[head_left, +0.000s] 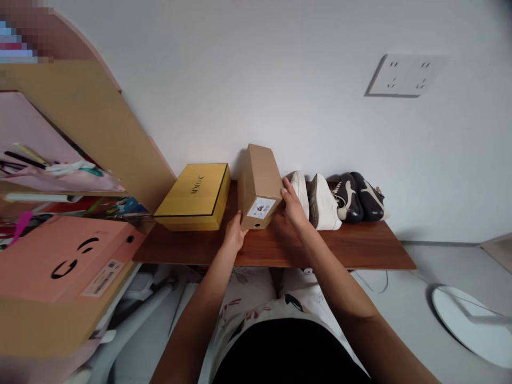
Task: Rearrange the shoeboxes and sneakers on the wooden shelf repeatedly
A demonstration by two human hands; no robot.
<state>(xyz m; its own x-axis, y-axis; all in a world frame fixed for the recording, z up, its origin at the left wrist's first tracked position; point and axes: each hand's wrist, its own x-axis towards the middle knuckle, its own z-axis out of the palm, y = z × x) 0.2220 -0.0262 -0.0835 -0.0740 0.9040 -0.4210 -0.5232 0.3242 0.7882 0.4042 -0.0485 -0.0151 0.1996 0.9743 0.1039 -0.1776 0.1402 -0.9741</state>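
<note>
Gently, at the wooden shelf [360, 249], right of the yellow box [188, 189], steady the tan box [266, 170] clear of the white shoes [329, 205], grasping low in front with left hand [235, 233], at the right side with right hand [294, 207]; press evenly, sparing the label [261, 208].

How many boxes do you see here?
3: a yellow box on the wooden surface, a brown box between left hand and right hand, a pink box at left. Others may be hidden.
</note>
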